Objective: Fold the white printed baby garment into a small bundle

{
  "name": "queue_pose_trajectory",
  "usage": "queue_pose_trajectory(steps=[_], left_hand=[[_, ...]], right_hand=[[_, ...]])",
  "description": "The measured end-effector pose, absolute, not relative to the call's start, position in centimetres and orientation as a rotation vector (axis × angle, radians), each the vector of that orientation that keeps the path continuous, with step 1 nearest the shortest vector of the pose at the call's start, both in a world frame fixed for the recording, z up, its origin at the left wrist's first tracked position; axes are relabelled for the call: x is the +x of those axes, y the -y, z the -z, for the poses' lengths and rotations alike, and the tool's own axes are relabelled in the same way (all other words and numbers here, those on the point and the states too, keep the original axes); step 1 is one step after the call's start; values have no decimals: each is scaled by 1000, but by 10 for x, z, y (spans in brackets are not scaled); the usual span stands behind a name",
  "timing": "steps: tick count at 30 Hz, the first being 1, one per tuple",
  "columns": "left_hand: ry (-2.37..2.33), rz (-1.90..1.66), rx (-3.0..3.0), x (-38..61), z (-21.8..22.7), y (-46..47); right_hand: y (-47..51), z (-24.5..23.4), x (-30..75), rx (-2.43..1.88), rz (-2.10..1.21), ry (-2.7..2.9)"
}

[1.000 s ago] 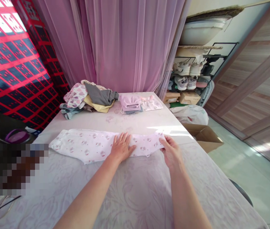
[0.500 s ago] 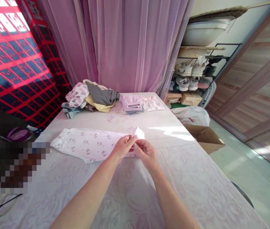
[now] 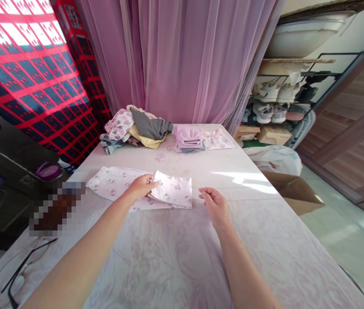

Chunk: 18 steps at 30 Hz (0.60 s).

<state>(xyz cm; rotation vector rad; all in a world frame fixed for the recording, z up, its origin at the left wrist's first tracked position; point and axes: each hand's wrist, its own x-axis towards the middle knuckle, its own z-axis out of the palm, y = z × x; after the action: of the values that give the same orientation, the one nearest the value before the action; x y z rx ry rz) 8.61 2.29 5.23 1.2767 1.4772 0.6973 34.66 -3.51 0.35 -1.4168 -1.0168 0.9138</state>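
While the L hand (image 3: 141, 187) lies open, fingertips resting on the folded-over end of a pink-print baby garment (image 3: 172, 189), the R hand (image 3: 214, 204) sits just right of it, loosely curled, holding nothing. The garment lies flat on a white-pink tablecloth (image 3: 175, 257), w/ a messy clothes pile (image 3: 133, 128) and a folded stack (image 3: 188, 137) farther back.
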Motion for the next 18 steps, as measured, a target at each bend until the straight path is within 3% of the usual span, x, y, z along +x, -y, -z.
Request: queue_pose_trajectory(steps=[18], left_hand=[[-1717,-528,1448,45,-38,-21]], right_hand=[[44,8,318,-1594,-431,1851]])
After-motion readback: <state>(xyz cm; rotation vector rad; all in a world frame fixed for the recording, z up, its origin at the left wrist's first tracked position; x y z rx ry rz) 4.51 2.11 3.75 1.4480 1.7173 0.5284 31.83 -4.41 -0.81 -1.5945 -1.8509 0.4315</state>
